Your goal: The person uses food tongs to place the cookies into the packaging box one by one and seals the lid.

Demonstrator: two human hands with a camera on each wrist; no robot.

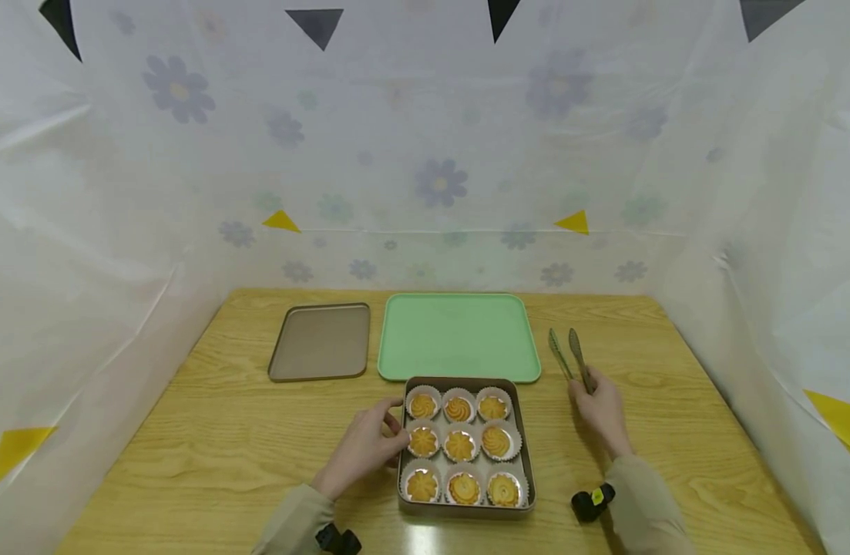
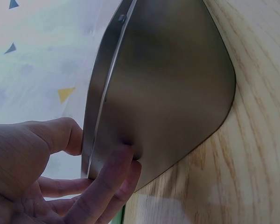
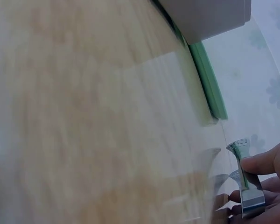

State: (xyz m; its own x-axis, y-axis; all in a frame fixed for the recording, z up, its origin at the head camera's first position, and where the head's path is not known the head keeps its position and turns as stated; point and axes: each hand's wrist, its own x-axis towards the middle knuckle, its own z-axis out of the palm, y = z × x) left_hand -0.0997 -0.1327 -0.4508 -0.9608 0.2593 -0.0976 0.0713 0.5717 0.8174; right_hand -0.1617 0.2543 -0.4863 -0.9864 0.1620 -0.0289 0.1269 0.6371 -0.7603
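A square brown baking pan (image 1: 469, 510) holds rows of swirled golden cookies (image 1: 460, 445) in white paper cups. My left hand (image 1: 366, 445) pinches the pan's left wall, thumb at the rim and fingertips against the outer side. In the left wrist view the pan's side (image 2: 172, 93) rises over the wood, close to the fingers (image 2: 107, 182). To the right of the pan, my right hand (image 1: 600, 408) grips metal tongs (image 1: 578, 354) near their hinge end. Their two tips are spread apart and point toward the back. In the right wrist view the thumb lies along the tongs (image 3: 252, 198).
Behind the pan a light green tray (image 1: 459, 338) lies on the wooden table (image 1: 209, 447). A flat brown tray (image 1: 320, 343) lies left of it. White flower-printed sheeting (image 1: 438, 139) encloses the table at the back and both sides.
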